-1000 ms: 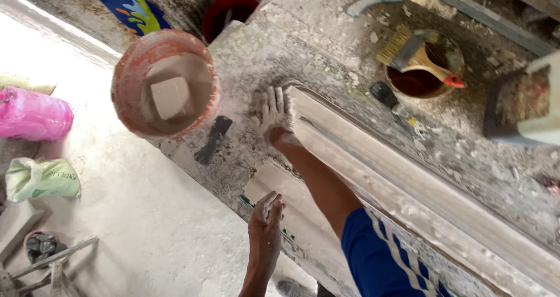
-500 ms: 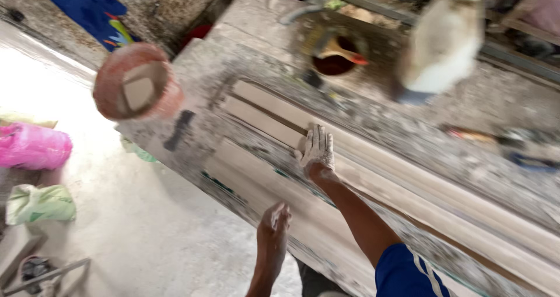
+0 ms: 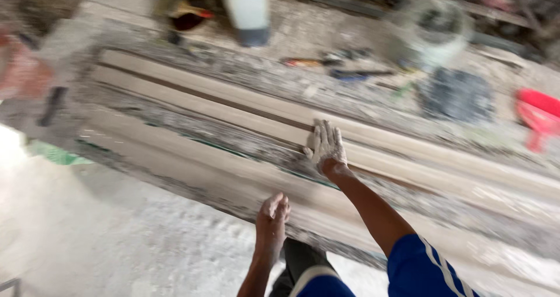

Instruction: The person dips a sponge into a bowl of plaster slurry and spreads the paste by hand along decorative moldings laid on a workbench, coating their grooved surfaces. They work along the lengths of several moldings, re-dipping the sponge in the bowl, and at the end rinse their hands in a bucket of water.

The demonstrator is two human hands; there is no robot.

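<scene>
right hand [image 3: 326,146] lies flat, fingers spread, gripping nothing, on the long plaster moulding [image 3: 245,107] running lengthwise along the counter [image 3: 350,34], while the left hand [image 3: 272,218] rests open at its near edge.

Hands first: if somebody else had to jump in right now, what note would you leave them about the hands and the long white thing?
Right hand: open, flat, coated in white plaster, palm down on the long white moulding lying on the workbench.
Left hand: open, holding nothing, resting at the near edge of the bench.
Nearby: a white bottle and a brownish bowl at the far edge, a red scoop to the right, a reddish bucket to the left. The picture is blurred.
Done: the moulding's long ridges look formed.
Left: cannot tell from this view.
</scene>
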